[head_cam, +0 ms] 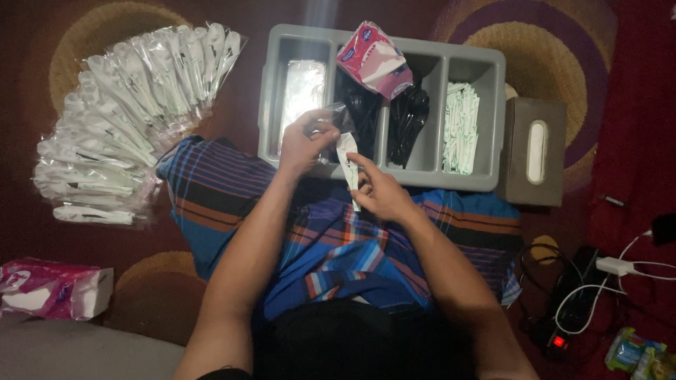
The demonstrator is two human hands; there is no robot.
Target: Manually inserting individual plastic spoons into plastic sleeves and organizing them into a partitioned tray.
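While the left hand (303,144) pinches a clear plastic sleeve (336,116) between curled fingers (322,134), the right hand (380,191) grips a folded white napkin (348,160) just below it, over the person's lap. Behind stands a grey compartment tray (493,70) of black cutlery (408,119), with wrapped sets (120,127) fanned across the carpet.

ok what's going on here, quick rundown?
A seated person works over a grey compartment tray on the floor. The left hand holds a small clear plastic bag open; the right hand holds a folded white napkin just below it. The tray holds black plastic cutlery, white wrapped sticks, clear bags and a pink tissue pack. A fanned pile of finished clear packets lies to the person's left.
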